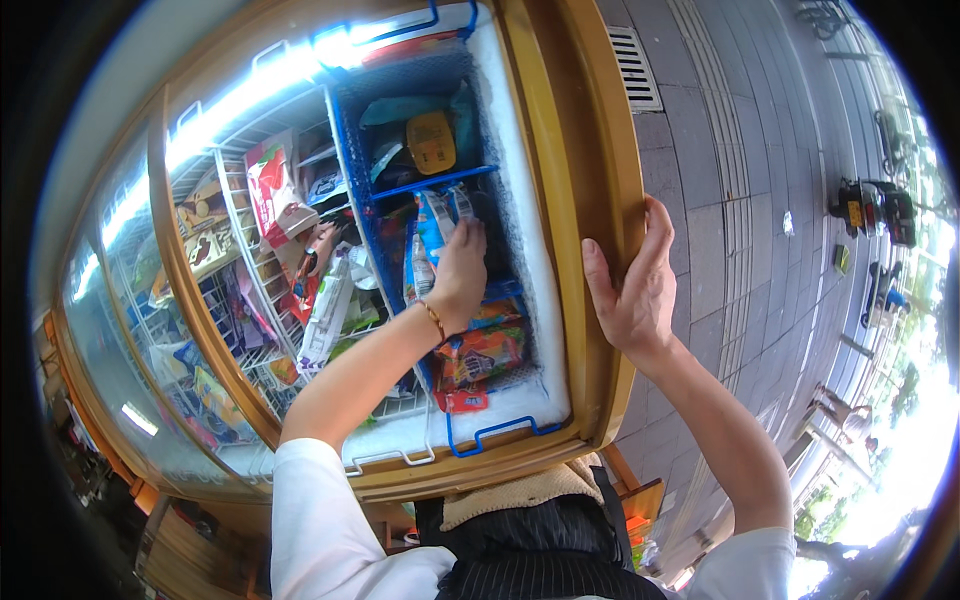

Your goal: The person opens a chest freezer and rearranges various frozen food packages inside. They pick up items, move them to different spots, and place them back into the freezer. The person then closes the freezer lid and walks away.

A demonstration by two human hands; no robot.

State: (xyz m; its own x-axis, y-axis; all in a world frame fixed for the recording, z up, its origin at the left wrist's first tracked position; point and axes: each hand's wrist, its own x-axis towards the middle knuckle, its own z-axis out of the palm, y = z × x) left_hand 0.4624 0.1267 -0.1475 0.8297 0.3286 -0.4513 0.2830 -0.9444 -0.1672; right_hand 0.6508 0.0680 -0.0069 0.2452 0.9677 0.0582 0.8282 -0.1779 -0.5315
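Note:
My left hand reaches down into an open chest freezer, with its fingers over blue-and-white ice-cream packets in a blue wire basket. Whether the fingers close around a packet is hidden. On the right, my right hand holds the freezer's yellow-brown edge, thumb on top and fingers over the outer side. Orange-and-red packets lie in the compartment nearer me. In the far compartment sits a yellow tub.
White wire baskets to the left hold boxes and wrapped ices, among them a pink-and-white box. A sliding glass lid covers the left end. Frost coats the inner wall. Grey paving and a parked motorbike lie beyond.

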